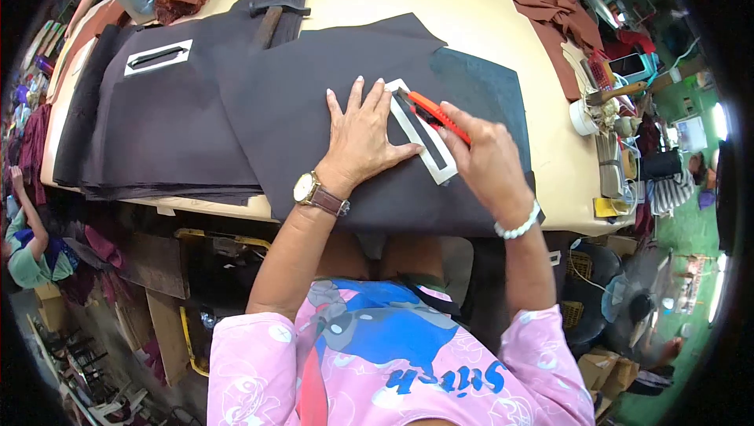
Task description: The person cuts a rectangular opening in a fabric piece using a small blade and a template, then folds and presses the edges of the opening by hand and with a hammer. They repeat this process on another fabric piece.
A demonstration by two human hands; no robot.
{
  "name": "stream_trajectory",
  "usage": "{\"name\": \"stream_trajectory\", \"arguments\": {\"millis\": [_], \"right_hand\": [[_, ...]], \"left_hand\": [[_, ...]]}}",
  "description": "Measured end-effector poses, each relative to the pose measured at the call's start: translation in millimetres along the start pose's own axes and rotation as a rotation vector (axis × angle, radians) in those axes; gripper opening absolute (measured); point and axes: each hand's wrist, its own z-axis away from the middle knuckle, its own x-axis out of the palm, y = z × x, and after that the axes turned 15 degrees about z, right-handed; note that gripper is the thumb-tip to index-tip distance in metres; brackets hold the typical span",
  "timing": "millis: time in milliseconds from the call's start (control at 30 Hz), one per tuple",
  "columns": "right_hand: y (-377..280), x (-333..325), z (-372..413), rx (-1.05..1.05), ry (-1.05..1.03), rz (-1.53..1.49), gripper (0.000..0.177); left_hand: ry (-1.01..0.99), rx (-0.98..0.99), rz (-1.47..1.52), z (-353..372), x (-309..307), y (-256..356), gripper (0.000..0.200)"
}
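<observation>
My left hand (360,139) lies flat with spread fingers on a dark fabric panel (302,96). Its fingertips and thumb touch the edge of a white rectangular frame piece (432,160) that has a long dark slot down its middle. In my right hand (491,163) is an orange utility knife (440,116), gripped with its tip at the frame's upper end. Under the panel's right side a dark bluish cutting mat (491,100) shows.
A pile of dark panels (169,124) lies on the left, with a second white frame (137,70) and a hammer (271,21) on it. Brown material (550,2) drapes the far right corner. A white tub (583,117), a brush (620,92) and other tools crowd the table's right edge.
</observation>
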Motion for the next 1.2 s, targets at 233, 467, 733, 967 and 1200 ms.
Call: {"name": "stream_trajectory", "arguments": {"millis": [233, 467, 733, 967, 1200], "right_hand": [[-12, -36, -34, -0.087, -0.147, 0.144, 0.024], [-15, -46, -31, -0.041, -0.254, 0.166, 0.026], [-4, -50, -4, -0.054, -0.227, 0.153, 0.026], [-3, -61, 31, -0.054, -0.292, 0.299, 0.027], [19, -63, 61, -0.069, -0.199, 0.15, 0.028]], "left_hand": [[-0.026, -0.014, -0.023, 0, -2, 3, 0.099], [-0.042, -0.026, -0.024, 0, -3, 5, 0.1], [-0.026, -0.011, -0.041, 0, 0, 3, 0.099], [-0.021, -0.008, -0.062, 0, -1, 3, 0.098], [-0.051, -0.061, 0.028, -4, -10, 8, 0.1]]}}
